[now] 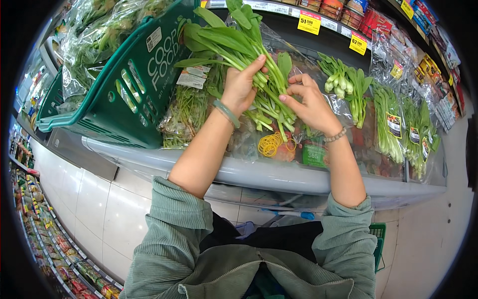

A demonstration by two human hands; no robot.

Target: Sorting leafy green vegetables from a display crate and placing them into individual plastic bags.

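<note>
My left hand (242, 88) is closed around the stems of a bunch of leafy greens (227, 39). Its broad leaves point up and away from me, and the cut stem ends spread towards my right hand. Against the right side of those stems are the thumb and fingertips of my right hand (310, 102); whether they pinch a stem is unclear. Loose yellow rubber bands (270, 144) lie below the stem ends on the glass top of a display freezer (354, 145). Clear plastic wrap (338, 108) lies partly behind my right hand.
A green shopping basket (112, 97) with bagged greens stands at left. Beside it is a labelled bag of herbs (186, 108). Small bok choy (340, 84) and bagged greens (388, 119) lie at right. A shelf with price tags (309, 22) runs behind; another green basket (378, 243) is on the floor.
</note>
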